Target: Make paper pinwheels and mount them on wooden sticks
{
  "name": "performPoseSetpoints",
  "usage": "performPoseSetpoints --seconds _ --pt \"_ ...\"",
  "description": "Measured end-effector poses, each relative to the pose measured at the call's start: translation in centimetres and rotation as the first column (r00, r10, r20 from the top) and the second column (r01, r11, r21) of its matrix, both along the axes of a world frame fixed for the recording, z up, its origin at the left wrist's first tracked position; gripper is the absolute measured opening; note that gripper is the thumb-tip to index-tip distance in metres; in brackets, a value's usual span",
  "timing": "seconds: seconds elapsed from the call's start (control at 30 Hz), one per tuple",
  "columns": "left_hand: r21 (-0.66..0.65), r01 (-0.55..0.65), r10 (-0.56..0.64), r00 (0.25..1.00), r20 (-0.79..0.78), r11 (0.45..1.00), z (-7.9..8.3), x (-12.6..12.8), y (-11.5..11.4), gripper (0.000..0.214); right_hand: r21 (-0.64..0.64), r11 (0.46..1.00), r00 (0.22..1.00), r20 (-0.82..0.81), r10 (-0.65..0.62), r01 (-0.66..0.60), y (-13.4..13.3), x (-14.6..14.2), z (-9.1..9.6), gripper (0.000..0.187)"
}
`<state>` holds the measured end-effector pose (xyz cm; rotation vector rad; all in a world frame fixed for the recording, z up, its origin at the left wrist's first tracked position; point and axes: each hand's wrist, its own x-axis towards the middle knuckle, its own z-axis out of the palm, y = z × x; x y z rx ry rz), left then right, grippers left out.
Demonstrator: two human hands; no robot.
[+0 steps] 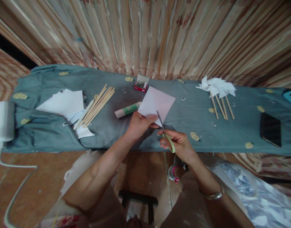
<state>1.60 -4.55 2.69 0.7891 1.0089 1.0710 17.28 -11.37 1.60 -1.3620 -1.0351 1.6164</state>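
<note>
My left hand (139,124) pinches the near corner of a white square of paper (157,101), holding it tilted over the grey-blue cloth (112,126) on the table. Gripped in my right hand (177,143) is a pair of scissors (164,133) with pale green handles. Their blades point up into the paper's lower edge beside my left thumb. A glue stick (127,110) lies on the cloth just left of the paper. Behind the paper stands a small red box of clips (141,84) with its lid open.
A bundle of wooden sticks (96,106) and loose white sheets (65,104) lie at the left. Finished paper pinwheels on sticks (218,91) rest at the right, with a black phone (270,129) beyond. A striped curtain hangs behind. A dark stool (138,201) stands below.
</note>
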Motion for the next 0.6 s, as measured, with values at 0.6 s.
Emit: performPoseSetpoints --seconds 0.6 --pt "-0.026 0.030 -0.030 1.000 0.003 0.999 -0.28 0.17 -0.20 0.013 -0.031 0.998 0.998 -0.026 -0.057 0.056 0.17 -0.32 0.31 0.039"
